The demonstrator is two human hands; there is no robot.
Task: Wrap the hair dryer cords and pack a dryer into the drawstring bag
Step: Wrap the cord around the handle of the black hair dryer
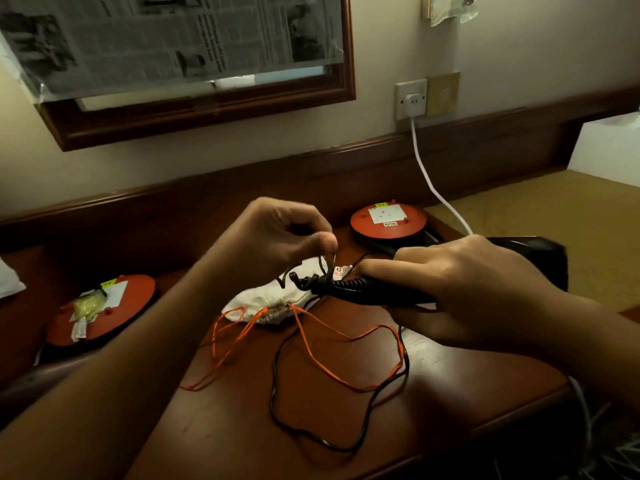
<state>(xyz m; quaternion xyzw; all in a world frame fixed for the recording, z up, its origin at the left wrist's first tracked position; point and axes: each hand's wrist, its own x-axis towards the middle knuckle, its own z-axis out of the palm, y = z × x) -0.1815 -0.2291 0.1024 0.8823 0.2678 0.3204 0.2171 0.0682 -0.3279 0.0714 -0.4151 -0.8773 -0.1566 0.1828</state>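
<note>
A black hair dryer (533,258) lies across the right of the wooden desk, its handle pointing left. My right hand (460,289) grips that handle. Several turns of its black cord (346,284) sit coiled around the handle's end. My left hand (277,237) pinches a strand of the cord between thumb and fingers just above the coil. The rest of the cord (277,386) trails in a loose loop over the desk front. A white drawstring bag (277,296) lies crumpled beneath the hands, its orange drawstrings (311,341) spread across the desk.
Two round red socket units stand on the desk, one at the left (104,310) with small packets on it, one behind (388,220). A white cable (429,174) runs from a wall socket (411,98). A framed mirror (194,109) covered in newspaper hangs above.
</note>
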